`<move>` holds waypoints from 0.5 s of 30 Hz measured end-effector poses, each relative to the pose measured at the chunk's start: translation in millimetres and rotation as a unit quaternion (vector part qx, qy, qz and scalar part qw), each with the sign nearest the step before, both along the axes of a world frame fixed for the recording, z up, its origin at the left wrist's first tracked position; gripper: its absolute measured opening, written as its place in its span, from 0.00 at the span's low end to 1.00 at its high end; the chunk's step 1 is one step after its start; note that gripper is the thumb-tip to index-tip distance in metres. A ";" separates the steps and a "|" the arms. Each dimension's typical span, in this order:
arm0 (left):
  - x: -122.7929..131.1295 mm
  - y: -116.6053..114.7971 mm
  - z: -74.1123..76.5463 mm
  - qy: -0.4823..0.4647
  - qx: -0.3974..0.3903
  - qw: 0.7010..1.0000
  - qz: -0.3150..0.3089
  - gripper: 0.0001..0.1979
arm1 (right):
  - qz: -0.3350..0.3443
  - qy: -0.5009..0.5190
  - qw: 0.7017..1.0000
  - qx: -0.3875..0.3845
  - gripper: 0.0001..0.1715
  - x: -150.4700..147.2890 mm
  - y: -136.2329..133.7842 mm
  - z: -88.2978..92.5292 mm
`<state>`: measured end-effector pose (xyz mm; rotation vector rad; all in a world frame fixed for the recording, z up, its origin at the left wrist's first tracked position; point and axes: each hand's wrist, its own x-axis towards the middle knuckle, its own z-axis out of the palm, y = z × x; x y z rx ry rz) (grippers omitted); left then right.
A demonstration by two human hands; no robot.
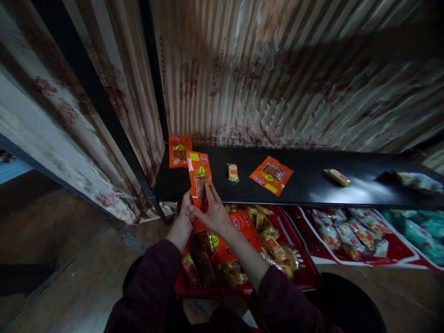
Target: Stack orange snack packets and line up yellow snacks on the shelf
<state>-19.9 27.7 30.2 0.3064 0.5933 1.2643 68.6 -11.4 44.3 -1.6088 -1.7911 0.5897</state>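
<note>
Both my hands hold one orange snack packet point(199, 178) upright at the front edge of a black shelf point(312, 185). My left hand point(187, 210) grips its lower left side. My right hand point(213, 210) pinches its lower middle, fingers pressed on the front. Right below my hands sits a red basket point(305, 275) filled with more orange packets and several small yellow-wrapped snacks. Another orange packet point(180, 151) leans at the shelf's back left corner. A third orange packet point(271, 175) lies flat mid-shelf.
A small yellow snack point(233, 172) and a longer wrapped bar point(337, 177) lie on the shelf, a pale bag point(419, 181) at its far right. Below, red-and-white point(347, 231) and green packets point(423, 231). Striped curtain point(277, 69) behind; wooden floor on the left.
</note>
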 end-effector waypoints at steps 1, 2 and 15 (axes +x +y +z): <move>0.1 0.8 -0.9 -0.005 0.008 1.000 -0.002 0.21 | 0.000 0.004 1.000 -0.007 0.55 -0.9 -0.1 1.4; 0.2 2.2 -1.8 -0.008 0.016 1.000 -0.002 0.21 | 0.004 0.009 1.000 -0.014 0.55 -1.7 -0.2 3.2; -3.1 13.9 15.4 0.052 0.074 0.995 0.037 0.17 | 0.039 0.307 0.951 -0.015 0.27 17.1 11.7 10.9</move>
